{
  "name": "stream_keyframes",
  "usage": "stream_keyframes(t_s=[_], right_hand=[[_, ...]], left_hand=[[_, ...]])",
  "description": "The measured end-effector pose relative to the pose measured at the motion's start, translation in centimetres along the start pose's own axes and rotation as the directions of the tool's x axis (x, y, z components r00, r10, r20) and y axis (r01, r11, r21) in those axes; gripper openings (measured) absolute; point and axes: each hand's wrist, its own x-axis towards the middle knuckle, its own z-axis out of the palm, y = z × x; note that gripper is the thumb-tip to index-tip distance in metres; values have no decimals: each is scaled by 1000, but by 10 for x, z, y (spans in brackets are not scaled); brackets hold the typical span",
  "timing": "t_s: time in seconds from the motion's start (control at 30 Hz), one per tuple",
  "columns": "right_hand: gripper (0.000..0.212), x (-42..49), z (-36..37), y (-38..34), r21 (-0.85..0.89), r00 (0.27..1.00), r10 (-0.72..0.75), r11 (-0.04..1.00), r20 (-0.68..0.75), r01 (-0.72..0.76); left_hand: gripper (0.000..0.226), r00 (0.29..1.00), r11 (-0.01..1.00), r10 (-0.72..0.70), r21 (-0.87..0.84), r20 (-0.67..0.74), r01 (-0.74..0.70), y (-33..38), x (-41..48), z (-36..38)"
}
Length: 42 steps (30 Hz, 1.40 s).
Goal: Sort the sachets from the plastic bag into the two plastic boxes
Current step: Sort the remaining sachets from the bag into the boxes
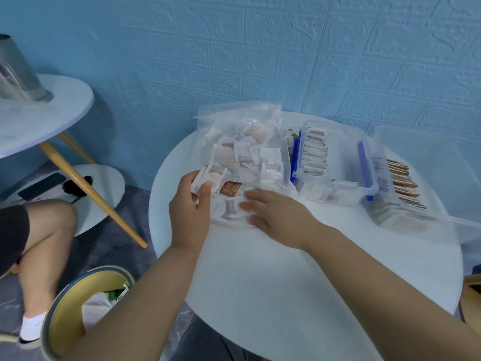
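A clear plastic bag (242, 142) full of white and brown sachets lies on the round white table (286, 295), its mouth facing me. My left hand (188, 217) pinches a few white sachets (205, 178) at the bag's mouth. With fingers straight, my right hand (273, 212) rests flat on loose sachets (229, 207) spilling from the bag. To the right stands a small clear box with blue clips (335, 162), holding white sachets upright. Further right is a larger clear box (406, 194) with brown sachets in a row.
A yellow-lined waste bin (78, 313) stands on the floor at lower left. Another person's bare leg (44, 246) is at the left. Behind it are a second round table (39, 113) with wooden legs and a low stool carrying a phone (41, 186). The blue wall is close behind.
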Motion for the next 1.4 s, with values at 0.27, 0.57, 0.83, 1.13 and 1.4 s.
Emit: stream_keyframes(t_s=[0.27, 0.57, 0.83, 1.13, 1.4], right_hand=[[32, -14, 0, 5, 239, 962, 165, 965, -218, -111], [57, 9, -9, -8, 147, 968, 248, 957, 30, -250], [37, 6, -26, -12, 278, 960, 275, 927, -55, -250], [33, -21, -32, -7, 648, 921, 330, 752, -208, -124], [34, -68, -33, 7, 813, 783, 533, 579, -321, -61]], left_hand=[[24, 984, 993, 117, 15, 137, -120, 0, -2, 4], [25, 975, 988, 138, 50, 173, -149, -3, -2, 4], [29, 969, 986, 134, 67, 208, -151, -4, -1, 4], [21, 949, 990, 139, -25, 285, -137, -2, -5, 8], [17, 890, 979, 49, -199, 454, 48, 46, -39, 54]])
